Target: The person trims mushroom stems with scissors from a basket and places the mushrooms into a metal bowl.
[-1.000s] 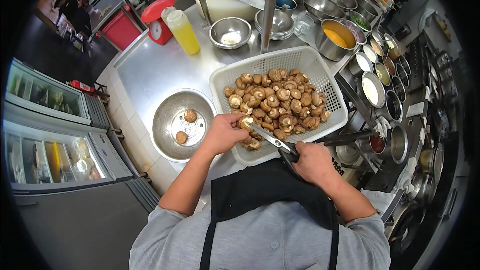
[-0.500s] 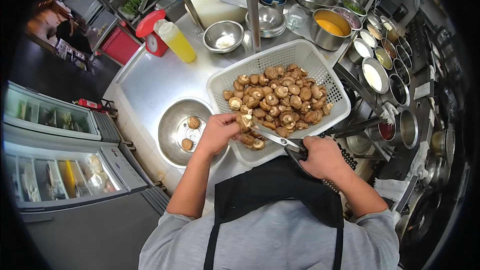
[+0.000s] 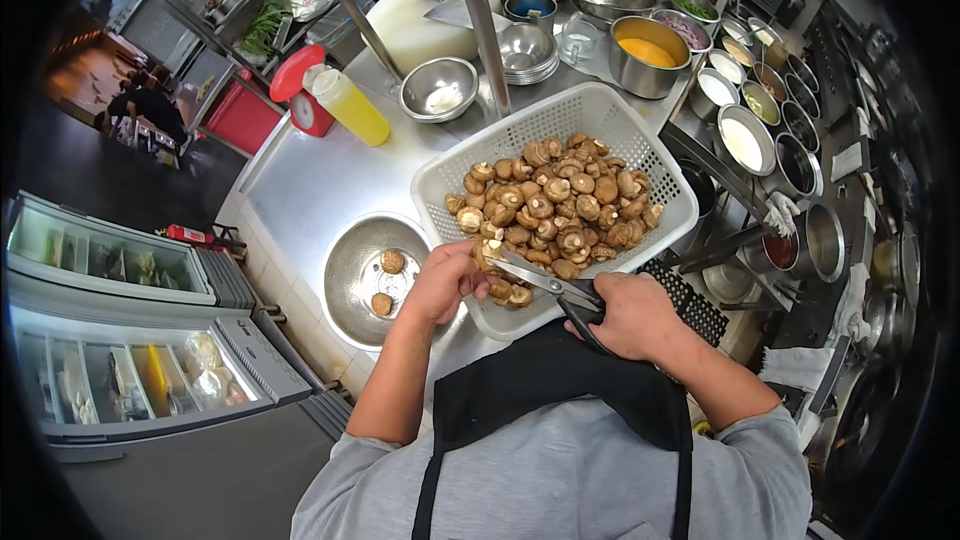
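Observation:
My left hand point(image 3: 447, 280) pinches a brown mushroom point(image 3: 488, 251) with its pale stem side up, over the near left corner of a white perforated basket point(image 3: 432, 190). My right hand point(image 3: 637, 314) is wrapped round the black handles of a pair of scissors point(image 3: 556, 287). The blades point left and reach the held mushroom's stem; whether they touch it I cannot make out. Many loose mushrooms point(image 3: 560, 210) fill the basket. Left of it, a steel bowl point(image 3: 345, 270) holds one mushroom point(image 3: 392, 261) and another mushroom point(image 3: 381, 303), both cap up.
Behind the basket stand a metal post point(image 3: 480, 25), a steel bowl point(image 3: 438, 90), a yellow squeeze bottle point(image 3: 355, 112) and a red scale point(image 3: 305, 105). A cleaver point(image 3: 460, 12) lies on a round white block point(image 3: 400, 30). Pots of ingredients point(image 3: 645, 55) line the right; a glass-topped freezer point(image 3: 130, 380) is at left.
The view has shifted slightly. The scissors have moved a little left relative to the basket, and their handles angle more toward my body. My left hand still holds a mushroom.

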A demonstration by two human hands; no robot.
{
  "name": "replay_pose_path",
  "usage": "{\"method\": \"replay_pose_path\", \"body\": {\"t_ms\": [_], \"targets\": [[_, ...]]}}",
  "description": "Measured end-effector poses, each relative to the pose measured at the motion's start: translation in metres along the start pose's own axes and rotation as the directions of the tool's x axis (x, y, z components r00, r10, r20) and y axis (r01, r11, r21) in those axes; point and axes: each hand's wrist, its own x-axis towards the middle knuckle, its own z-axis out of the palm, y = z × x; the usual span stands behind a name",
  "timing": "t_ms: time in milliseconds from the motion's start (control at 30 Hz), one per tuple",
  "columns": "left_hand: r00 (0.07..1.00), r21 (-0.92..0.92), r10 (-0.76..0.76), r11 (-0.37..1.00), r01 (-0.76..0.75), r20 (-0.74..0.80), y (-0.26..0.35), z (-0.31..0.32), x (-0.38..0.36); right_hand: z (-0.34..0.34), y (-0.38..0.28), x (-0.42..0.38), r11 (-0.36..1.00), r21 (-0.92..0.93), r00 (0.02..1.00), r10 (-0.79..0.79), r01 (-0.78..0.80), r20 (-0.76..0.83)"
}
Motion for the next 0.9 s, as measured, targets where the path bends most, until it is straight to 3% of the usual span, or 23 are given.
{"method": "replay_pose_path", "body": {"t_ms": [133,200,300,367,433,500,567,633,667,700,733,767,833,900], "targets": [[1.000,-0.025,-0.017,1.000,0.017,0.021,-0.004,0.000,-0.002,0.005,-0.002,-0.003,0.998,-0.050,0.999,0.030,-0.028,0.033],[0.998,0.000,-0.050,0.999,0.050,0.043,-0.008,-0.003,-0.002,0.005,-0.004,-0.002,0.989,-0.070,0.977,0.141,-0.132,0.157],[0.991,0.047,-0.100,0.994,0.097,0.086,-0.007,-0.006,-0.001,0.002,-0.001,-0.001,0.986,-0.087,0.950,0.159,-0.140,0.269],[0.988,0.068,-0.123,0.991,0.117,0.096,-0.004,-0.002,-0.003,-0.004,0.001,-0.002,0.988,-0.036,0.953,0.157,-0.153,0.258],[0.975,-0.101,-0.207,0.972,0.214,0.079,0.014,0.014,-0.011,-0.013,0.003,-0.001,0.988,0.019,0.959,0.145,-0.154,0.245],[0.974,-0.077,-0.202,0.975,0.210,0.107,0.018,0.017,-0.007,-0.021,0.005,0.000,0.972,0.090,0.925,0.174,-0.216,0.338],[0.969,-0.051,-0.200,0.977,0.209,0.143,0.020,0.015,0.002,-0.022,0.002,-0.001,0.959,0.162,0.941,0.182,-0.234,0.286],[0.983,-0.052,-0.163,0.984,0.168,0.090,0.026,0.010,0.019,-0.025,0.002,-0.003,0.942,0.229,0.955,0.194,-0.245,0.224],[0.997,0.049,-0.078,0.996,0.079,-0.030,0.030,0.009,0.030,-0.028,0.003,-0.002,0.918,0.246,0.940,0.257,-0.311,0.226],[0.998,0.054,-0.053,0.997,0.054,-0.023,0.026,0.000,0.042,-0.033,0.005,-0.001,0.893,0.262,0.923,0.315,-0.367,0.220],[0.984,0.431,0.117,0.901,-0.049,-0.132,0.017,-0.017,0.063,-0.032,0.010,-0.003,0.871,0.298,0.918,0.342,-0.389,0.199],[0.928,0.747,0.329,0.659,-0.091,-0.177,0.023,-0.026,0.080,-0.027,0.015,-0.004,0.825,0.389,0.912,0.358,-0.409,0.201],[0.879,0.887,0.373,0.449,0.109,-0.296,0.044,-0.008,0.092,-0.024,0.019,-0.003,0.849,0.312,0.902,0.377,-0.427,0.210],[0.857,0.947,0.406,0.193,0.258,-0.317,0.050,0.003,0.106,-0.013,0.023,-0.002,0.863,0.298,0.909,0.356,-0.408,0.214]]}}
